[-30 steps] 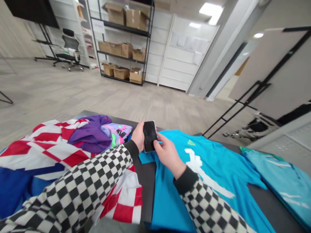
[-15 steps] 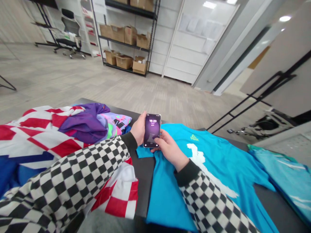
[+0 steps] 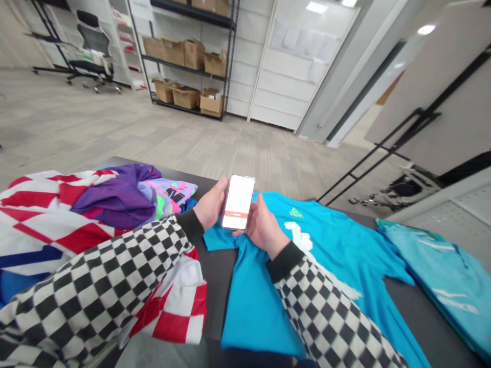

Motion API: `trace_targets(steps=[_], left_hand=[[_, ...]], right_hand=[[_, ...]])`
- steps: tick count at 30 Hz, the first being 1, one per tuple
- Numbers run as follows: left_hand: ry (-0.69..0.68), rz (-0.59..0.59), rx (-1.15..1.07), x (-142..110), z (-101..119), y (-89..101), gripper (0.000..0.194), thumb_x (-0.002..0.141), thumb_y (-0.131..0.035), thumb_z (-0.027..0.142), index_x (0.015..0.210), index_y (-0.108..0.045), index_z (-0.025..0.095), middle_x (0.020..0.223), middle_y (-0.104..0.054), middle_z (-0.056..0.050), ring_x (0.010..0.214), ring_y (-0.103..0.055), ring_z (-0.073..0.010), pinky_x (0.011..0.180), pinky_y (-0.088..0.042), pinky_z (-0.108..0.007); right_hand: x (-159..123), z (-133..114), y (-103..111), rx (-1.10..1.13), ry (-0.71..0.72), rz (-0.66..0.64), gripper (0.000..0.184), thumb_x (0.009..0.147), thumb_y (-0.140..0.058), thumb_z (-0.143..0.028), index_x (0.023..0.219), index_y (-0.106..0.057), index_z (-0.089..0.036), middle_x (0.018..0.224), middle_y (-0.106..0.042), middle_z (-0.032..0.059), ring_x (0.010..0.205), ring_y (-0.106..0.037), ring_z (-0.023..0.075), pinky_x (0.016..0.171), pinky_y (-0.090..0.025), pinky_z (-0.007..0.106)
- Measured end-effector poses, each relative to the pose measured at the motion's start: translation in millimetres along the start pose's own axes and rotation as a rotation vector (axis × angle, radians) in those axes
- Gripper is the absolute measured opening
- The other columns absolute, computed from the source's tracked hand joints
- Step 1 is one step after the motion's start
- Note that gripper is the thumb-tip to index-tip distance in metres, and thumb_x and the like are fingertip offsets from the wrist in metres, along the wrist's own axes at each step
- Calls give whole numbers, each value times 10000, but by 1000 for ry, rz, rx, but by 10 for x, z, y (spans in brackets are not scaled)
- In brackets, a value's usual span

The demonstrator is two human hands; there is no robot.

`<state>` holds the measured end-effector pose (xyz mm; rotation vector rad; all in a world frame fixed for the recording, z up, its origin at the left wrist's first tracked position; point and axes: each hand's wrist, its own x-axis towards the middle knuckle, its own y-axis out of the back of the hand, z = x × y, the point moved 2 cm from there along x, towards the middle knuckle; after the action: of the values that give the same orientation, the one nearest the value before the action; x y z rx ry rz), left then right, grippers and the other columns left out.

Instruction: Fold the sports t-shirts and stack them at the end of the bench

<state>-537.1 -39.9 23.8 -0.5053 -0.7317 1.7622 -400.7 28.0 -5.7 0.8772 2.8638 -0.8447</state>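
A smartphone (image 3: 238, 199) with a bright white screen and an orange band near its bottom is held upright above the table. My left hand (image 3: 211, 204) grips its left edge, fingers closed behind it. Around the lower right side wraps my right hand (image 3: 266, 225), its thumb raised beside the screen. Beneath and to the right a blue T-shirt (image 3: 261, 301) with a white print lies spread on the dark table (image 3: 217, 276). To the left is a heap with a red-and-white checked jersey (image 3: 34, 197) and a purple garment (image 3: 118, 202).
A folded light-blue garment (image 3: 441, 271) lies at the table's right end. Beyond the table stand a black shelf (image 3: 187, 70) with cardboard boxes (image 3: 186, 96) and an office chair (image 3: 94, 51). A black-framed board (image 3: 433, 82) leans across at the right.
The phone's screen has gone from a purple lock screen showing the time to a white page. My right thumb has lifted off the screen. The view has shifted slightly right.
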Motion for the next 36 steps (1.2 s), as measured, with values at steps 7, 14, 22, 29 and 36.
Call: trace_targets(steps=[7, 14, 22, 29, 36], left_hand=[[-83, 28, 39, 40, 42, 13, 394, 918, -830, 420, 1228, -745, 193, 1149, -845, -88, 1175, -793, -332, 1059, -622, -442], [-110, -21, 159, 79, 19, 118, 490, 815, -779, 243, 1300, -740, 182, 1216, -833, -111, 1204, -769, -350, 1099, -594, -496], [-109, -44, 215, 108, -16, 203, 644, 666, -699, 134, 1307, -748, 172, 1249, -832, -123, 1264, -748, -382, 1151, -560, -550], [-84, -129, 238, 76, 7, 203, 865, 546, -641, 48, 1393, -716, 210, 1319, -822, -111, 1296, -743, -381, 1112, -584, -508], [-82, -144, 234, 72, 9, 201, 870, 552, -639, 42, 1404, -705, 202, 1320, -821, -116, 1300, -747, -387, 1124, -587, -526]], right_hand=[[20, -28, 28, -18, -2, 85, 423, 1156, -456, -494, 1322, -702, -193, 1075, -854, 126, 899, -830, 276, 634, -709, 386], [6, 8, 58, -28, 188, 110, 304, 1065, -730, -467, 1270, -654, -256, 1071, -835, 46, 836, -820, 229, 617, -706, 347], [8, 12, 56, -44, 239, 133, 336, 1053, -755, -486, 1280, -654, -259, 1126, -831, 51, 836, -807, 220, 570, -681, 319], [13, 10, 60, -27, 235, 125, 313, 1065, -741, -471, 1276, -658, -255, 1117, -835, 51, 845, -817, 219, 541, -681, 303], [15, 9, 51, -31, 230, 123, 310, 1057, -749, -472, 1263, -658, -258, 1114, -835, 53, 864, -817, 229, 540, -681, 304]])
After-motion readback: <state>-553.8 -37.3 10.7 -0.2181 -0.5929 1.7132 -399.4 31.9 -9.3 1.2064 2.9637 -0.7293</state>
